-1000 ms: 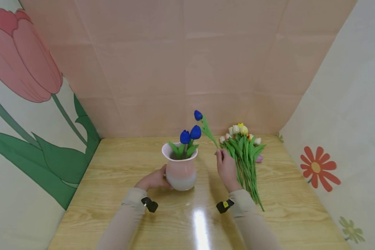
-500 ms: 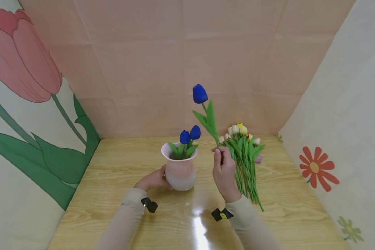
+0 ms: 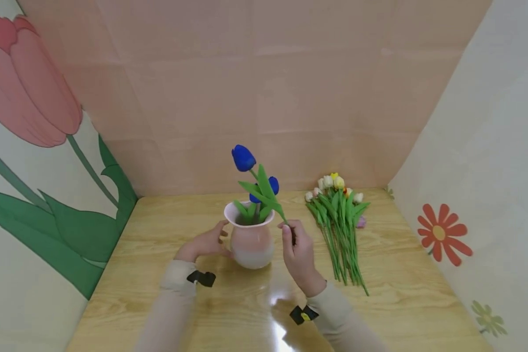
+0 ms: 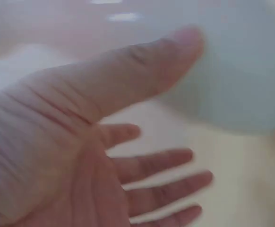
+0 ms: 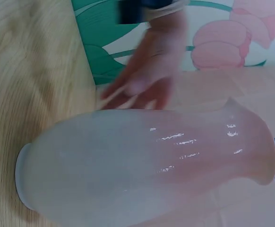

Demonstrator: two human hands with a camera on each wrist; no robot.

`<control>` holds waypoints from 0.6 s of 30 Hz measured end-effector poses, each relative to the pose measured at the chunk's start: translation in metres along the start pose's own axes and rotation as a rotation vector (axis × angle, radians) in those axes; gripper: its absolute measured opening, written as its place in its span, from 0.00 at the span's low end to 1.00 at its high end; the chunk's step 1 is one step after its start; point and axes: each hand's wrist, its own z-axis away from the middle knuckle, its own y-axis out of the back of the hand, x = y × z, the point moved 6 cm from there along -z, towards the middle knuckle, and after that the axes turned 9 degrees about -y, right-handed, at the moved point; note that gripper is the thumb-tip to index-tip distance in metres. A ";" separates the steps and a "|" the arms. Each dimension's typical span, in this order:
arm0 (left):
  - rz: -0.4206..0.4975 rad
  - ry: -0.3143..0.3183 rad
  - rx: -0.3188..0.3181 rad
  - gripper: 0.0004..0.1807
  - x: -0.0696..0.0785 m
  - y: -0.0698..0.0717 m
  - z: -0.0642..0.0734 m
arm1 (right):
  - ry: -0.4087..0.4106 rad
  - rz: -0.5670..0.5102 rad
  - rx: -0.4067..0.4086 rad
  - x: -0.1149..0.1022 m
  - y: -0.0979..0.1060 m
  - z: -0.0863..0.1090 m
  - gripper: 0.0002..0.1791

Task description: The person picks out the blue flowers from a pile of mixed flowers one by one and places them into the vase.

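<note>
A blue artificial tulip [image 3: 244, 158] is held by its stem between the thumb and fingers of my right hand [image 3: 300, 254]. Its bloom leans left, above the mouth of a pink-and-white vase [image 3: 252, 247]. Two more blue tulips [image 3: 274, 184] stand in that vase, partly covered by the held one's leaves. My left hand [image 3: 206, 242] is at the vase's left side with fingers spread. In the left wrist view the thumb overlaps the vase [image 4: 241, 75] while the fingers stretch out below it. The right wrist view has the vase [image 5: 128, 161] standing upright on the table.
To the right lies a bunch of artificial tulips [image 3: 345, 225] in white, yellow and other colours, stems toward me. The wooden table [image 3: 158, 234] ends at a pink backdrop [image 3: 193, 112]. Flower-printed panels [image 3: 440, 234] flank both sides.
The right hand has raised the blue tulip, then brought it left over the vase. My left hand has loosened from the vase's side and shifted slightly left, its fingers spreading.
</note>
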 end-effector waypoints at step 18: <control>0.183 -0.580 0.554 0.37 0.206 0.057 0.054 | 0.011 0.018 0.006 0.000 0.004 -0.004 0.13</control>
